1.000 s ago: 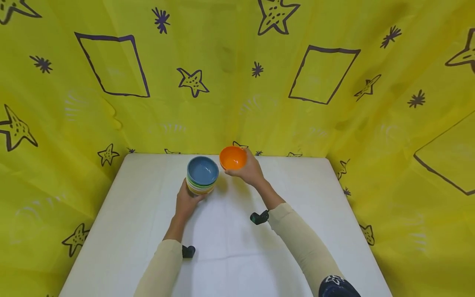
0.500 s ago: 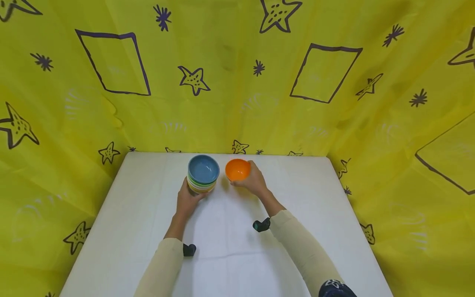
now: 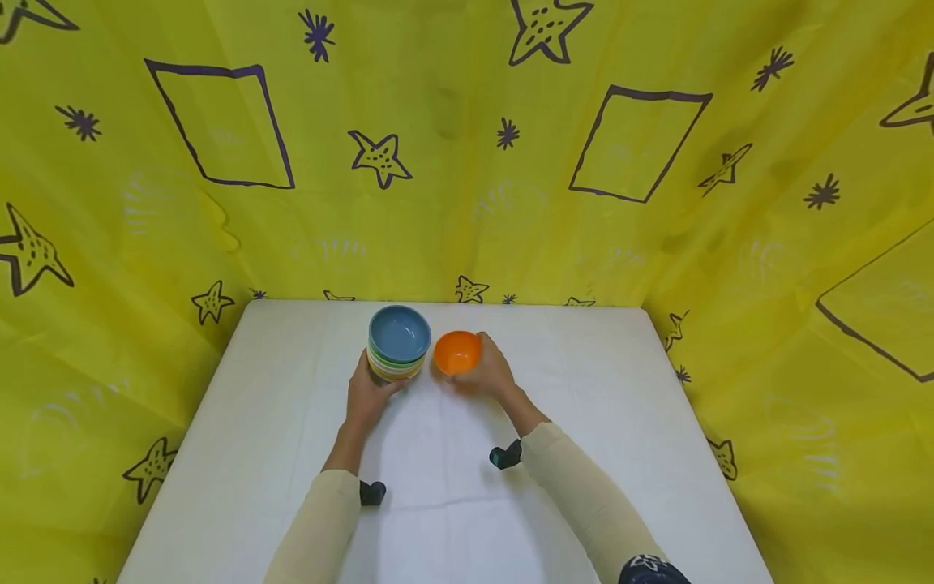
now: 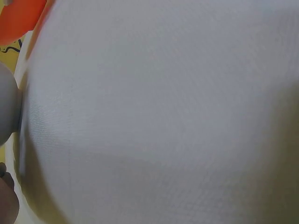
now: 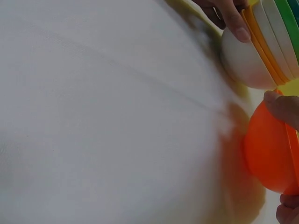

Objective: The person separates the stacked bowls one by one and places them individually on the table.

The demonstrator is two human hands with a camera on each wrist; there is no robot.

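Over the bench [image 3: 438,539], a bowl stack [image 3: 397,345] is clamped in fingers of the left hand [image 3: 368,397]; just beside it, an orange bowl [image 3: 456,353] is gripped by those of the right hand [image 3: 492,373]; behind, a yellow curtain [image 3: 445,219] is seen.

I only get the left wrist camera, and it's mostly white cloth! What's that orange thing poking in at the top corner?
Observer: An orange bowl, held in the person's right hand.
Operator: Ooh! And the pale round thing by my left edge?
Observer: That's the bottom of a stack of bowls, with a blue bowl on top.
Operator: Anything hiding inside the blue one?
Observer: Nope, the head view shows nothing in it.
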